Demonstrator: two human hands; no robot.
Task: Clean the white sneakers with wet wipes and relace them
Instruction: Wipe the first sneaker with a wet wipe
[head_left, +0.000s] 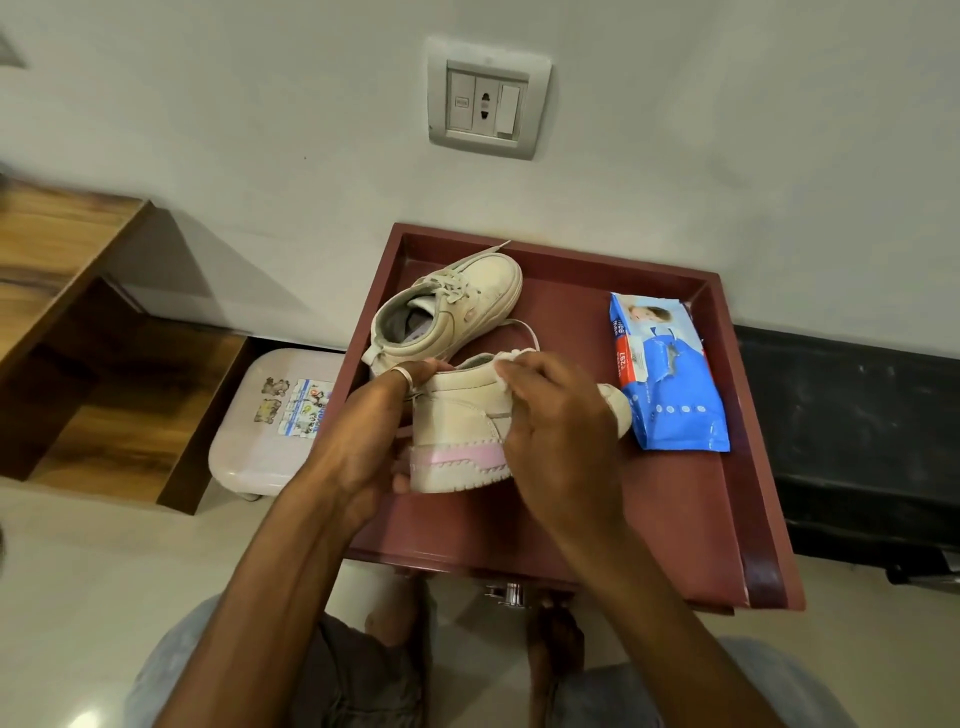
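Item 1, near sneaker (457, 431): held between my two hands over the near-middle of the maroon tray (748, 493). Its side is turned up to me, with the pink band of the sole nearest me. The long axis runs across the tray, left to right. The toe points right and ends just beside the pack of wipes (670, 374); the heel is at my left.

Item 2, left hand (374, 421): fingers curled round the heel, steadying the shoe.

Item 3, right hand (561, 421): fingertips pinching a wet wipe (511, 358) against the collar, at the rim of the opening.

Item 4, far sneaker (457, 306): on the tray behind, upright on its sole and laced. The toe points away and right, toward the wall. Whether its heel touches the near sneaker I cannot tell.

Item 5, lace loop (527, 332): white, lying behind the near sneaker; which shoe it belongs to is unclear.

Step in hand, as I judge it: wiping the upper of the near sneaker, so the cleaning stage, with relacing yet to come.

Next move calls for: a firm hold at the heel while the wipe is drawn along the side toward the toe, then a turn of the shoe to reach the other side and the sole edge
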